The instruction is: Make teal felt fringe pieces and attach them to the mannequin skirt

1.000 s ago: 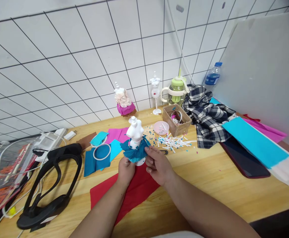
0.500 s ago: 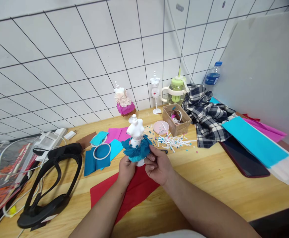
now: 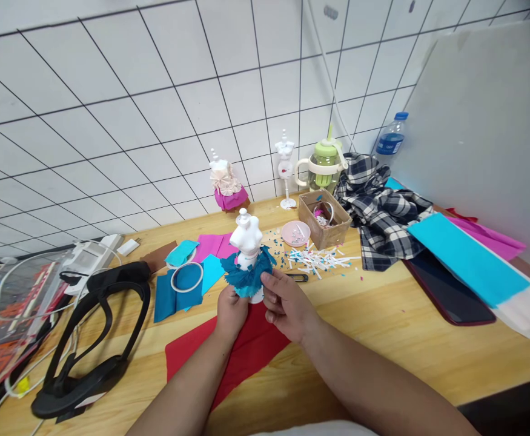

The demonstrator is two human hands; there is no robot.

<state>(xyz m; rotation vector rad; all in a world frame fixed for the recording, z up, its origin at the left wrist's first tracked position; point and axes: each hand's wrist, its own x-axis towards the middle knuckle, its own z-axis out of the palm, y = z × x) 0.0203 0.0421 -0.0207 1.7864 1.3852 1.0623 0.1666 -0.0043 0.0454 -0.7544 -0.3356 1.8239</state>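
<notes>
A small white dress-form mannequin [image 3: 246,235] stands tilted slightly left in front of me, a ruffled blue crepe-paper skirt [image 3: 245,274] around its waist. My left hand [image 3: 232,312] is closed at the skirt's lower left, around the mannequin's lower part; its fingertips are hidden under the paper. With thumb and fingers, my right hand [image 3: 287,303] pinches the skirt's right edge. Red crepe paper [image 3: 251,351] lies beneath both hands. Just beyond my right hand is a dark cutter-like tool [image 3: 297,278], partly covered.
White paper strips [image 3: 319,260], a pink dish [image 3: 295,234] and a cardboard box [image 3: 331,233] lie behind. A dressed mannequin [image 3: 228,184] and a bare one [image 3: 285,169] stand by the wall. Left are a tape roll [image 3: 187,290] and a black headset frame [image 3: 128,333]; right, a phone [image 3: 446,290].
The mannequin and skirt have shifted slightly left and tilted. My right hand has moved a little left and down along the skirt, showing more of the dark tool.
</notes>
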